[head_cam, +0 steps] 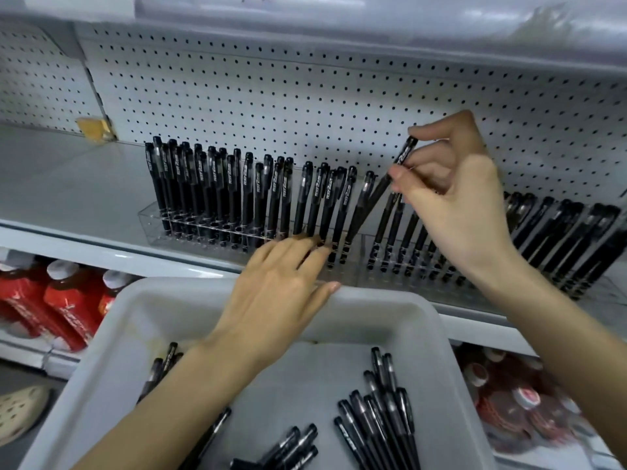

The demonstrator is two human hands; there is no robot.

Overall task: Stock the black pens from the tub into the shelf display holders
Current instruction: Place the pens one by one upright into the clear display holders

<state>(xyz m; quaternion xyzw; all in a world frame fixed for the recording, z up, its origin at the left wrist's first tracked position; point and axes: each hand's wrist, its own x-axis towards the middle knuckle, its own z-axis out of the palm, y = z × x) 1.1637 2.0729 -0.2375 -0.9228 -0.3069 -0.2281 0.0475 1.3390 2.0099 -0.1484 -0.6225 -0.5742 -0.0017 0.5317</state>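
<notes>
One pen (375,198) pinched by right hand (454,198) | left hand (274,283) spread, fingertips hiding holder (152,222) slots

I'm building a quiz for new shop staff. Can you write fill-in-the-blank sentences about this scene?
The ____ hand pinches a tilted pen.
Pens standing in the clear holders are all ____.
The bottles have ____ labels.
Missing words: right; black; red.
</notes>
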